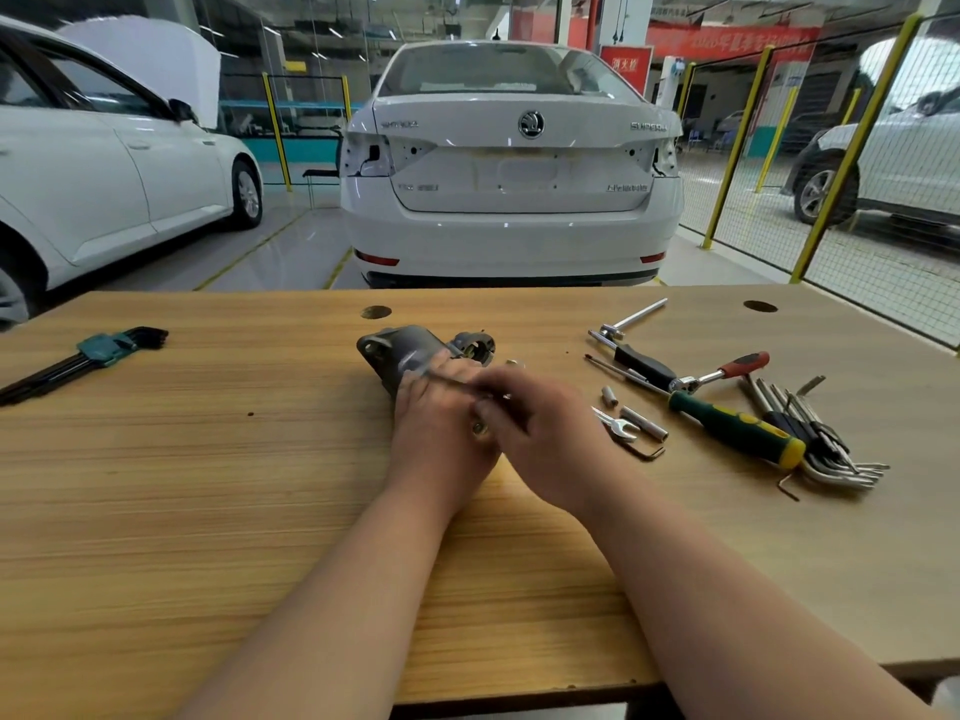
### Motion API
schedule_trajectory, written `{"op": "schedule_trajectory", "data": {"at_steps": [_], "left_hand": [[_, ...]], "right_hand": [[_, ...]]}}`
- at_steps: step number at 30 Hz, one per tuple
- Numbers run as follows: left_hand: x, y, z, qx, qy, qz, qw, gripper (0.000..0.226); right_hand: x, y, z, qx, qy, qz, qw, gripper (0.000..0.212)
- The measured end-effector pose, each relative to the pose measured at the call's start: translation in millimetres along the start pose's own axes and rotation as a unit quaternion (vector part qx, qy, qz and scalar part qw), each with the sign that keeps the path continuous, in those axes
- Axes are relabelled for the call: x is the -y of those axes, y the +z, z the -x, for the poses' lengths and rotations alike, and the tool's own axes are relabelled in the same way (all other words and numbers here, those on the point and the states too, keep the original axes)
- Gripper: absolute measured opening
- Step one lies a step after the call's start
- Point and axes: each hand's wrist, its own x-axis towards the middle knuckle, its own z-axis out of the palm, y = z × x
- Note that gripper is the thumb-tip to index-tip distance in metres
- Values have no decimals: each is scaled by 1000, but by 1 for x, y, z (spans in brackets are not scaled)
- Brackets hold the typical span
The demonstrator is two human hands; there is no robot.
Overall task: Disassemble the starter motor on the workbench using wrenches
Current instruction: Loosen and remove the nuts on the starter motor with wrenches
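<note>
The grey starter motor [410,350] lies on the wooden workbench [208,459] near its middle, its far end pointing away from me. My left hand [441,423] grips the near part of the motor and hides it. My right hand [540,433] pinches a thin metal rod-like tool [447,379] that lies across the back of my left hand; the image is blurred here. A small brass-coloured part [480,427] shows between the two hands.
Right of the hands lie a small wrench [615,426], sockets [644,423], a green-yellow screwdriver [737,428], a red-handled ratchet [727,371], a T-handle [628,324] and hex keys [826,449]. A green hex key set [88,358] lies far left. A white car is parked beyond the bench.
</note>
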Motion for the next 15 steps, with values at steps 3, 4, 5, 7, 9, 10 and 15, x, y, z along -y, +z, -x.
{"op": "schedule_trajectory", "data": {"at_steps": [3, 4, 5, 7, 9, 10, 15], "left_hand": [[2, 1, 1, 11, 22, -54, 998, 36], [2, 2, 1, 16, 11, -50, 999, 36], [1, 1, 2, 9, -6, -24, 1000, 37], [-1, 1, 2, -6, -25, 24, 999, 42], [0, 1, 3, -1, -23, 23, 999, 45], [1, 2, 2, -2, -22, 23, 999, 46], [1, 2, 3, -17, -22, 40, 999, 46]], "right_hand": [[7, 3, 1, 8, -44, 33, 998, 21], [8, 3, 1, -13, -14, -1, 1000, 20], [10, 3, -1, -47, 32, -69, 996, 16], [9, 1, -5, -133, 123, -234, 955, 13], [3, -6, -8, -174, 204, -315, 910, 15], [-2, -10, -9, -175, 243, -318, 900, 16], [-18, -13, -11, -177, 360, -361, 842, 15]]}}
